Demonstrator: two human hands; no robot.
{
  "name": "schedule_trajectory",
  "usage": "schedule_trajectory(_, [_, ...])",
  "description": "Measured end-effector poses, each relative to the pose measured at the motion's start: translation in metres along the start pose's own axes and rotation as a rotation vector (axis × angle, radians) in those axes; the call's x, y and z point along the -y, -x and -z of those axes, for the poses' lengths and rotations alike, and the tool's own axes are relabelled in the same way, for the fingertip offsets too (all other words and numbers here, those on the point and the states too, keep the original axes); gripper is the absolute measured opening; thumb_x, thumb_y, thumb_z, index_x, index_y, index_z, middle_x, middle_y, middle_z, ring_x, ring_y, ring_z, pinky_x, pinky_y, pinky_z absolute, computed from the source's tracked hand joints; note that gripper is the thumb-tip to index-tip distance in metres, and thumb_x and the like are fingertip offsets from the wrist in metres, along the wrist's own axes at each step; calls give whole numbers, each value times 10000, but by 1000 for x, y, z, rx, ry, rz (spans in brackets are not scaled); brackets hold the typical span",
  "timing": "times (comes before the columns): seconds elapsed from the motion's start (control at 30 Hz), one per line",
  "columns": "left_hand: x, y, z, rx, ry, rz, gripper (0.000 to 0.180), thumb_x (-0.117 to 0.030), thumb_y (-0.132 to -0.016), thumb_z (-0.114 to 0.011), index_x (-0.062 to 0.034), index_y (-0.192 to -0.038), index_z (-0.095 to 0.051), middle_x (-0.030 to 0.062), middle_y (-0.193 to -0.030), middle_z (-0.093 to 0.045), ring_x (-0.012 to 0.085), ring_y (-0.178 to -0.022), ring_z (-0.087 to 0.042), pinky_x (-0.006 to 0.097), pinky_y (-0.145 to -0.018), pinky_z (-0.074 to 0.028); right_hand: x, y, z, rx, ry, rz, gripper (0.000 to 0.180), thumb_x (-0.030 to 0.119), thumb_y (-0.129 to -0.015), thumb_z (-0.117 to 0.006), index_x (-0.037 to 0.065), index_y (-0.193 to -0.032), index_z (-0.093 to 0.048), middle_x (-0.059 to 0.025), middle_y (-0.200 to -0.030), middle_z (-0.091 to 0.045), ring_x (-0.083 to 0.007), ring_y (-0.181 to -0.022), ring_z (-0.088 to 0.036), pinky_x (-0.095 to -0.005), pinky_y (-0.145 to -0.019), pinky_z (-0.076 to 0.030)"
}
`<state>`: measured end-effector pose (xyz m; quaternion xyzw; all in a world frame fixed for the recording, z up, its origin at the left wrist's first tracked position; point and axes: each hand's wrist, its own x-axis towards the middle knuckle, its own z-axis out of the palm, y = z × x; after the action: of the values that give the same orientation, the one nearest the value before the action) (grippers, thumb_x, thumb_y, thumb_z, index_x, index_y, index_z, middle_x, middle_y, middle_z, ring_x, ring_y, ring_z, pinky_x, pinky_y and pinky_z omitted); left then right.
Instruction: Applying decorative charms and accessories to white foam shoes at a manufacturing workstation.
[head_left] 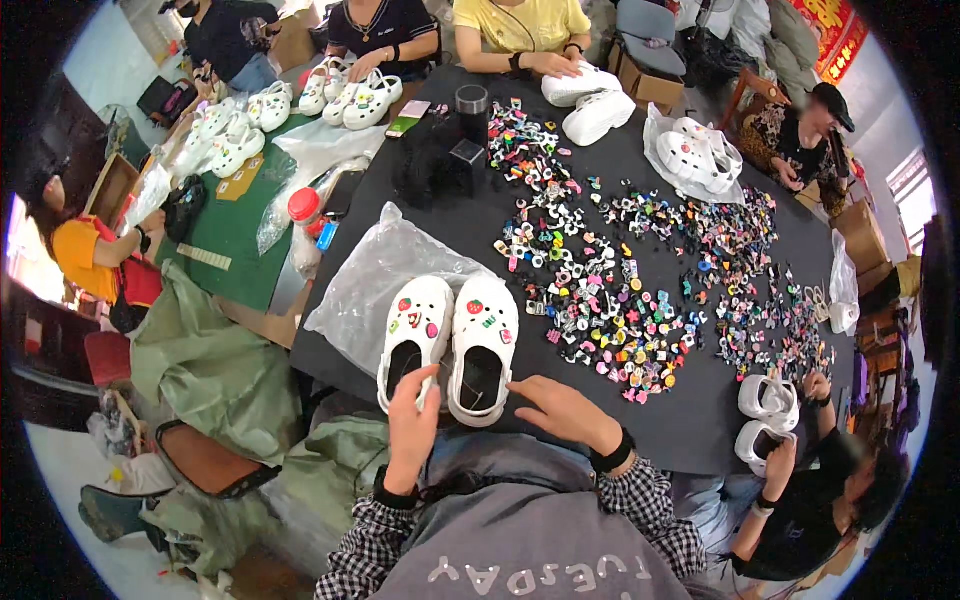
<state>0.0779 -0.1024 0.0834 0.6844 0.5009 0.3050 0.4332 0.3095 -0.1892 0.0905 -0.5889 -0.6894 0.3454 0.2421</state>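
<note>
Clogs (487,322) lie paired near the lower middle of the head view, on the table (665,435). They should be light, slightly soft, smooth; heels look good to hold. Left hand (412,435) and right hand (572,410), loosely open beside them, grip nothing; touch I cannot tell.

Beyond the left hand (412,425) and right hand (568,410), two white round-toed clogs (430,325) bear red, green and pink charms. Right of them spread small multicoloured charms (625,325) on a matte black tabletop (640,430). Below each hand: a black wristband (397,490), black-and-white checked sleeve (365,550).
</note>
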Motion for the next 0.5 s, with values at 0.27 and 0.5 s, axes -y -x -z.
schedule_trajectory(0.27, [22,-31,25,-22,506,322,404,-78,-916,-514,42,-1299,-460,99,-1282,-506,142,-1136,-488,264,-938,-386,14,-20,-14,-168,-144,3,304,141,-855,-585,33,-1139,-570,-144,-981,-593,-316,-878,-604,-387,-761,-500])
schedule_trajectory(0.5, [27,-33,31,79,473,313,410,-123,-931,-527,39,-1303,-468,109,-1299,-509,164,-1174,-479,270,-971,-364,38,-75,-44,-220,-38,54,480,180,-842,-609,31,-1269,-449,-187,-1094,-570,-345,-870,-610,-411,-735,-507])
